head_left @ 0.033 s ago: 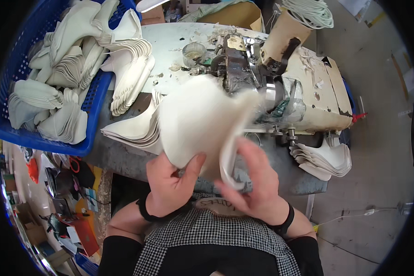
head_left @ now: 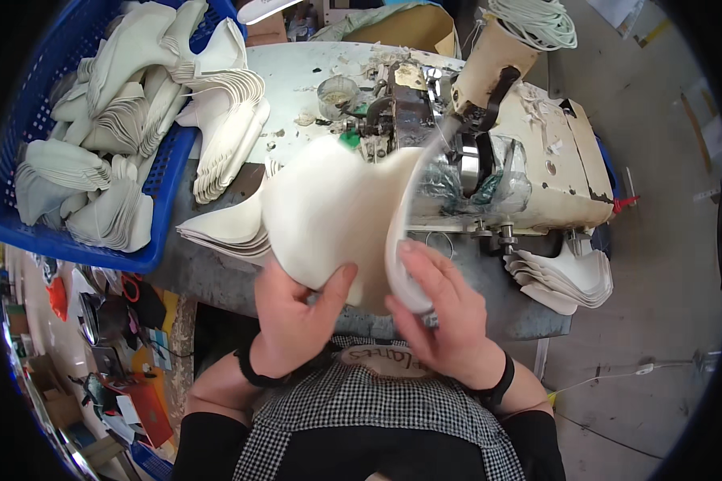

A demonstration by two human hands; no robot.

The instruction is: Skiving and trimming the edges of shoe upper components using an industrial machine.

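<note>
A cream-white, curved shoe-upper piece [head_left: 329, 208] is held up in front of me, bent so that its right flap folds toward the middle. My left hand [head_left: 297, 313] pinches its lower left edge, thumb on the near face and fingers behind. Around the folded right flap, my right hand [head_left: 445, 309] closes with thumb and fingers. Just left of the held piece, a small stack of similar pieces [head_left: 229, 224] lies on the grey table edge, partly hidden by it. Behind it stands a stained, cream-coloured workshop machine [head_left: 553, 176] with a dark metal working head.
A blue plastic basket [head_left: 162, 228] at the left holds several bundles of white pieces; another bundle [head_left: 229, 128] leans beside it. More pieces [head_left: 565, 276] lie at the table's right end. A clear round dish [head_left: 338, 96] and scraps sit on the white tabletop [head_left: 289, 76].
My right hand has shifted slightly and its fingers now rest on the folded flap, less blurred. The piece has swung a little left, and its right flap stands more upright.
</note>
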